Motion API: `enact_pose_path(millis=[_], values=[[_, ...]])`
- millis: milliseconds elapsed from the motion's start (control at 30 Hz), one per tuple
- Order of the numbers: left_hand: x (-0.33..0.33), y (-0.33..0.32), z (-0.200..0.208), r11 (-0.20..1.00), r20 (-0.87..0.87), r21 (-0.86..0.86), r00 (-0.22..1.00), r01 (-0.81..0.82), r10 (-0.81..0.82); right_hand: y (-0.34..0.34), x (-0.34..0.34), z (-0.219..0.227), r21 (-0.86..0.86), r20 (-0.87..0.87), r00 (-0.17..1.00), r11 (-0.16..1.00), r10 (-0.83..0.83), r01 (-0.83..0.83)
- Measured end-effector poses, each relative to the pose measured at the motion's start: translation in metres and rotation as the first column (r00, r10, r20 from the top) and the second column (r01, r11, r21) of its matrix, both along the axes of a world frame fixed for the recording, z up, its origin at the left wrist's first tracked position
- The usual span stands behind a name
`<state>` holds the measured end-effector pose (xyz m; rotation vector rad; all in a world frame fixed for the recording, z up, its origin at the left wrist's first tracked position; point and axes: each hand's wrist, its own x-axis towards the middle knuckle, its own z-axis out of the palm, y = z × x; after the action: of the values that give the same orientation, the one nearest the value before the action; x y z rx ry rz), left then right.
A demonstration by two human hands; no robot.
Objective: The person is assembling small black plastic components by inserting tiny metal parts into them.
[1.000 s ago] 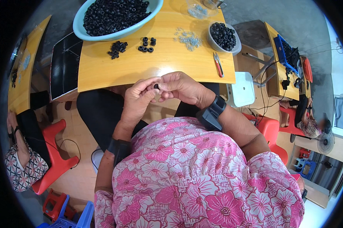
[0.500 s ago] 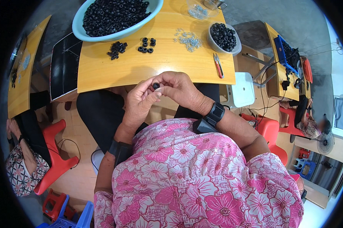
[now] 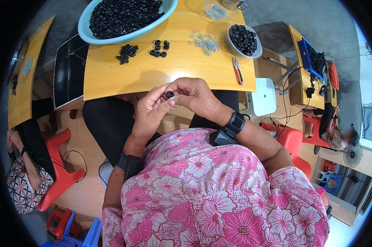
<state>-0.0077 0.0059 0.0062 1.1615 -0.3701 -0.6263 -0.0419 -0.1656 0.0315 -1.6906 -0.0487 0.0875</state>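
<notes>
Below the near edge of the yellow table (image 3: 153,76), item by item:

Light-blue basin (image 3: 91,35), far left of the table, heaped with black rings.

White bowl (image 3: 233,45), far right of the table, same rings.

Left hand (image 3: 149,115) and right hand (image 3: 198,96), raised together just off the table's near edge; fingertips of both close on one small black ring (image 3: 169,94), pinched between thumbs and forefingers.

Loose ring clusters (image 3: 128,52), clear small parts (image 3: 204,41), snips (image 3: 238,71) on the table.

Step judged: working a single ring at the fingertips. Next move likely calls for a steady pinch and fine alignment.
</notes>
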Motion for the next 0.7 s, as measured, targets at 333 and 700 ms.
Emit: enact_pose_path(millis=[333, 700], values=[[0.001, 0.001, -0.003, 0.995, -0.354, -0.066, 0.934, -0.080, 0.052, 0.001, 0.000, 0.009, -0.227, 0.130, 0.992, 0.973, -0.003, 0.032], [0.002, 0.001, 0.008, 0.987, -0.373, 0.026, 0.914, -0.160, 0.158, 0.004, 0.000, 0.010, -0.334, 0.195, 0.981, 0.941, 0.012, 0.055]])
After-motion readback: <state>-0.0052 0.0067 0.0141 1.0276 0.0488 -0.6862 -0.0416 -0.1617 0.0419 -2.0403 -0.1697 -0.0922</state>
